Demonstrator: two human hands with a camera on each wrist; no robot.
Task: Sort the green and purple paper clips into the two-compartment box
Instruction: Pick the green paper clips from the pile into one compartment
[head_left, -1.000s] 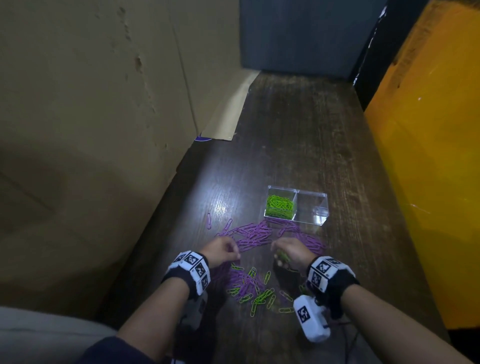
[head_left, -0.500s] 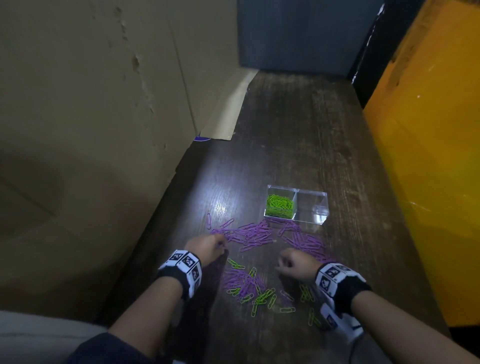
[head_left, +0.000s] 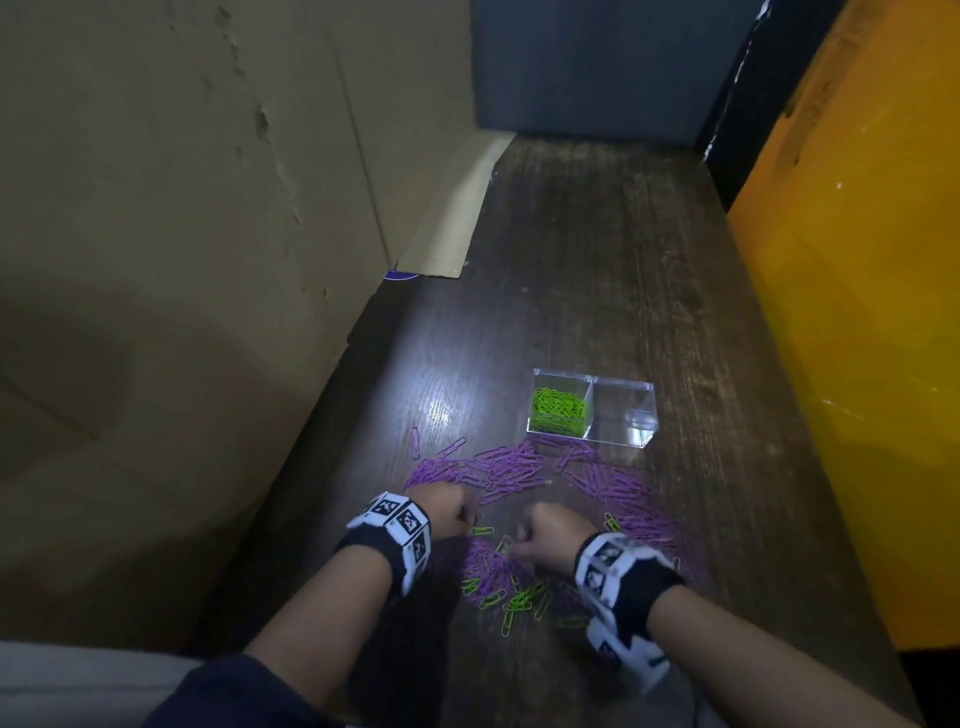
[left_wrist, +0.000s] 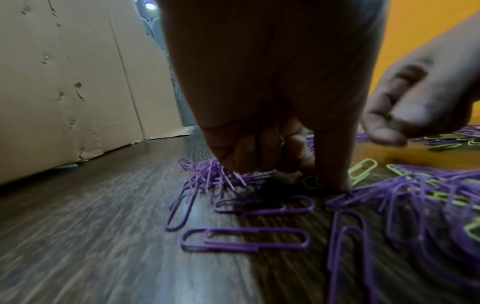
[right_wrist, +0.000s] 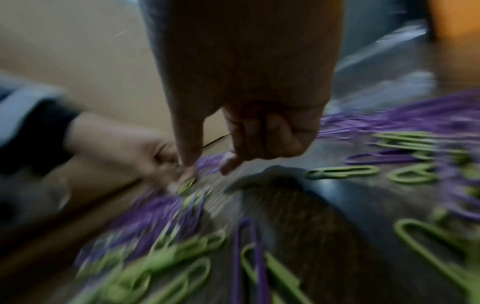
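A clear two-compartment box stands on the dark wooden table. Its left compartment holds green paper clips; the right one holds nothing. Purple paper clips lie in an arc in front of it. A mixed green and purple pile lies between my wrists. My left hand has curled fingers with a green glint inside, and its index tip presses on a green clip. My right hand is curled just above the pile, a bit of green between its fingers; that view is blurred.
A tall cardboard wall runs along the table's left side. An orange panel closes the right side and a dark blue-grey panel the far end. Bare wood stretches beyond the box.
My right hand has drawn back from the purple arc and slid left toward my left hand. My left hand has shifted slightly, staying at the pile's left edge.
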